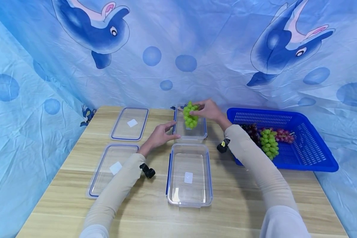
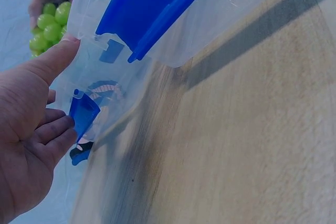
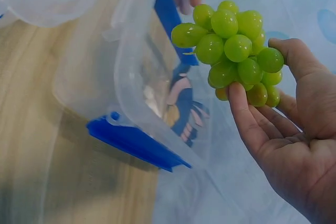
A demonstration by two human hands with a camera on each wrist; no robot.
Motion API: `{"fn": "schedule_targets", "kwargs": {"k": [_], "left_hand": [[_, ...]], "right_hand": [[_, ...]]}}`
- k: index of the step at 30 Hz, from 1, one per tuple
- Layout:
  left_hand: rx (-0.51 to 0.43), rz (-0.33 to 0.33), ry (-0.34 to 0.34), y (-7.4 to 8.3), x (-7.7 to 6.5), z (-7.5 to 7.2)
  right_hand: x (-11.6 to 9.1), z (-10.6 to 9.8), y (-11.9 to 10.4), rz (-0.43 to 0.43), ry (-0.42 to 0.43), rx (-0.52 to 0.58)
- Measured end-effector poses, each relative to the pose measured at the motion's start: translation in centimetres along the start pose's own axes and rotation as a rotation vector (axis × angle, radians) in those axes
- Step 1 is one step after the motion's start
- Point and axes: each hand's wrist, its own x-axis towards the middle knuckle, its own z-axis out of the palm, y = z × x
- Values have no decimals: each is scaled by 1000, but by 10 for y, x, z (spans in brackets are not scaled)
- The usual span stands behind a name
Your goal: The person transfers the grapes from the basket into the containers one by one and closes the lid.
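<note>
My right hand (image 1: 208, 109) holds a bunch of green grapes (image 1: 191, 116) over the far clear container (image 1: 201, 135). In the right wrist view, thumb and fingers grip the grapes (image 3: 239, 51) from one side, above the container's rim (image 3: 128, 72). My left hand (image 1: 160, 135) is at that container's left side, thumb and fingers spread apart. The left wrist view shows the thumb tip at the container's rim and the other fingers, slightly bent, beside a blue latch flap (image 2: 84, 113). Just nearer stands a second clear container (image 1: 189, 195), with a white label inside its outline.
At right, a blue basket (image 1: 312, 145) holds another green bunch (image 1: 269, 144), red grapes (image 1: 284, 135) and dark grapes (image 1: 251, 132), partly behind the right arm. Two clear blue-edged lids (image 1: 125, 133) (image 1: 102, 178) lie at left. A blue dolphin-print curtain (image 1: 184, 39) hangs behind the table.
</note>
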Motion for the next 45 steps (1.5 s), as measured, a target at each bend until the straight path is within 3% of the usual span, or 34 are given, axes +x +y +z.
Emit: {"fn": "schedule_targets", "kwargs": {"k": [24,34,42,45], "left_hand": [[-5,-17,-8,2,-2,1],[2,-8,-12,2,-2,0],[0,4,-18,0,-1,-1],[2,1,-18,1,-1,-1]], "right_hand": [[10,49,16,-35,-97,-69],[9,54,15,8,-162,-152],[9,51,13,38,-271,-64],[9,49,12,33,-284,-84]]}}
